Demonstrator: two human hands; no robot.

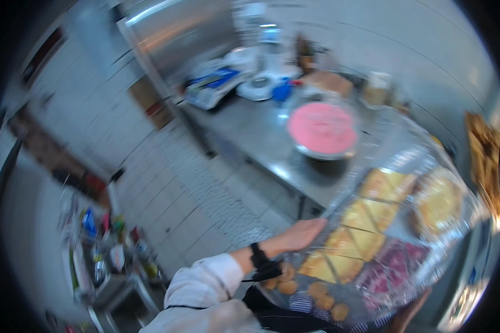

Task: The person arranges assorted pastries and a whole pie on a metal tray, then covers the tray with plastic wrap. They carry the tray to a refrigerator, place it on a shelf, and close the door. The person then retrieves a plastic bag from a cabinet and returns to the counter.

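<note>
A large tray (pixel 396 227) under clear plastic film slants across the lower right. It bears yellow cut pieces (pixel 346 243), purple pieces (pixel 393 266), a round yellow item in wrap (pixel 437 204) and small round brown items (pixel 318 293). My left hand (pixel 302 235), with a black strap at the wrist, grips the tray's left edge. At the lower right edge, my right hand (pixel 412 310) holds the tray from the side or below; its fingers are mostly hidden. Beyond the tray, a metal bowl (pixel 327 154) with a pink mass (pixel 323 125) stands on the steel table (pixel 271 156).
At the table's back are a white scale-like device (pixel 256 87), a blue item (pixel 282 89), a blue and white package (pixel 216 83) and a jar (pixel 377 89). A cardboard box (pixel 150 102) stands left. At lower left, a cluttered shelf (pixel 81 266) adjoins a metal sink (pixel 127 306).
</note>
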